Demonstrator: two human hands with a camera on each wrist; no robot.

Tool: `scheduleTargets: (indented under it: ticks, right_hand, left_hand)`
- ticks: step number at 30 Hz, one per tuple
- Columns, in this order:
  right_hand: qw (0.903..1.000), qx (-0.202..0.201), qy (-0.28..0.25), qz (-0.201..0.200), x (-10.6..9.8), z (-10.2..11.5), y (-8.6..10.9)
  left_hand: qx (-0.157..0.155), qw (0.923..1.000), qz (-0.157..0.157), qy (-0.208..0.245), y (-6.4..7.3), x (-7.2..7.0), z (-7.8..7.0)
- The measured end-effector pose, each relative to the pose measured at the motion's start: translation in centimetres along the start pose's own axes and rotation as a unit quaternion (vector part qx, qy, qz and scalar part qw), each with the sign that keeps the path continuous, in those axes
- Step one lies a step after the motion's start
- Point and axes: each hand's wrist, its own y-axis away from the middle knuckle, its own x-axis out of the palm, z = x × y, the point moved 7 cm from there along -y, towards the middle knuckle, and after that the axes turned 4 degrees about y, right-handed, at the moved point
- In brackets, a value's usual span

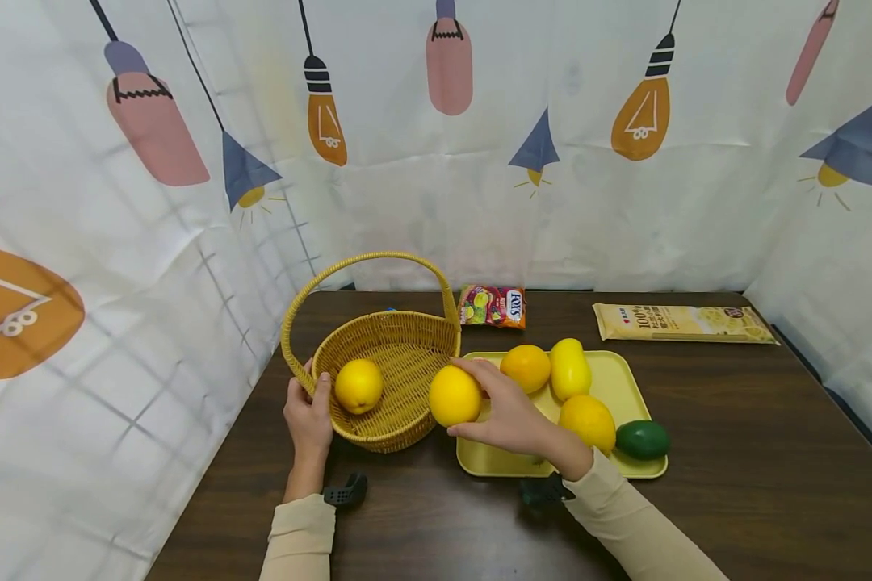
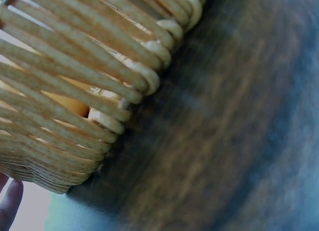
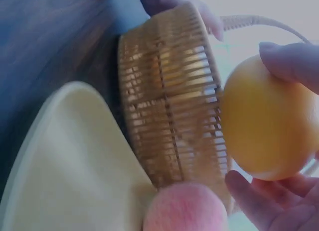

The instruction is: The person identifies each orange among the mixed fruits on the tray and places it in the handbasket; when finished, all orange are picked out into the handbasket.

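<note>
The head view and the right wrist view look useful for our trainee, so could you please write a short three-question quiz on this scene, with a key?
1. Multiple choice: what does the right hand hold?
A) a dark green oval fruit
B) a round, smooth yellow-orange fruit
C) a shiny, colourful snack packet

2. True or false: the left hand holds the round, woven yellow basket.

3. Open question: which colour of fruit shows in the right wrist view but cannot be seen in the head view?

Key: 1. B. 2. True; its fingers are at the basket's side. 3. Pink: a round, pink fruit shows at the bottom of the right wrist view.
</note>
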Motion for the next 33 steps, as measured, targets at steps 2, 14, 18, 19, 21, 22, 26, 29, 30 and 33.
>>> scheduleTargets:
  ticks: [2, 14, 18, 19, 21, 22, 26, 29, 30, 33]
  right_hand:
    - [0.9999, 0.005, -0.014, -0.001, 0.4, 0.2, -0.5]
    - [0.9959, -0.069, -0.013, 0.058, 3.2, 2.6, -4.0]
    - [0.9944, -0.065, -0.027, 0.079, 4.3, 2.7, -5.1]
    - [0.9943, -0.06, -0.027, 0.084, 4.6, 2.6, -5.3]
    - [0.9942, -0.048, -0.021, 0.094, 5.1, 2.4, -5.7]
    - [0.9939, -0.044, -0.012, 0.1, 5.3, 2.4, -5.9]
    - [0.9896, -0.043, 0.03, 0.134, 6.2, 2.3, -6.8]
    - [0.9839, -0.046, 0.056, 0.164, 6.7, 2.4, -7.3]
    - [0.9819, -0.046, 0.06, 0.174, 6.8, 2.4, -7.5]
    - [0.9762, -0.046, 0.072, 0.2, 7.3, 2.3, -7.9]
  left_hand:
    - [0.001, 1.0, 0.0, 0.0, 0.0, 0.0, 0.0]
    - [0.004, 1.0, 0.004, 0.001, 0.1, -0.1, -0.1]
    - [0.001, 1.0, 0.005, -0.005, 0.1, -0.1, 0.0]
    - [0.002, 1.0, 0.005, -0.007, 0.1, -0.1, 0.0]
    - [0.003, 1.0, 0.005, -0.007, 0.1, 0.0, 0.0]
    - [0.004, 1.0, 0.004, -0.008, 0.1, 0.0, 0.0]
    - [0.005, 1.0, 0.006, -0.006, 0.0, 0.1, 0.0]
    - [0.005, 1.0, 0.006, -0.006, 0.1, 0.1, -0.1]
    - [0.005, 0.9999, 0.006, -0.007, 0.1, 0.1, -0.2]
    - [0.001, 0.9999, 0.005, -0.01, 0.1, 0.0, -0.1]
